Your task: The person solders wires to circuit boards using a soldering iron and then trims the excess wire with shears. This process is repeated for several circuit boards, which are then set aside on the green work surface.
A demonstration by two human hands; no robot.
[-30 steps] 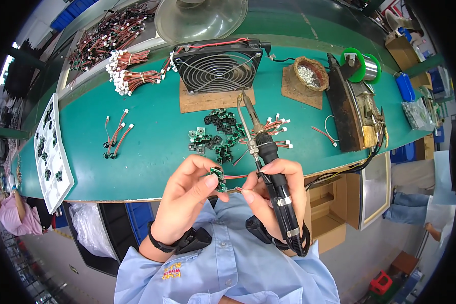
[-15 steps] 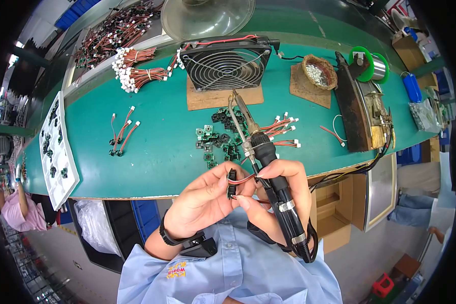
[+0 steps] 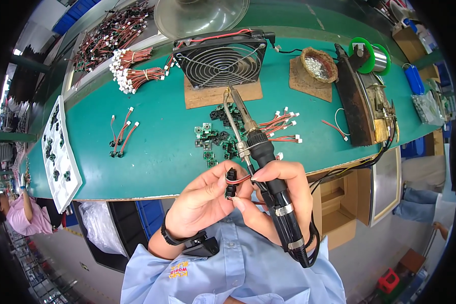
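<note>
My left hand (image 3: 202,200) pinches a small black part (image 3: 231,181) with red wires, close before my chest. My right hand (image 3: 273,195) grips the soldering iron (image 3: 261,167), also touching the part, above the worktop (image 3: 157,152) edge.

One head camera looks steeply down, close above the green workbench (image 3: 157,152).

The soldering iron (image 3: 268,177) has a matt black plastic grip, shiny metal bands and a bare metal shaft. The bench top (image 3: 157,147) is smooth matt green. The fan (image 3: 220,61) has a glossy wire grille over rough brown board (image 3: 197,96).
</note>
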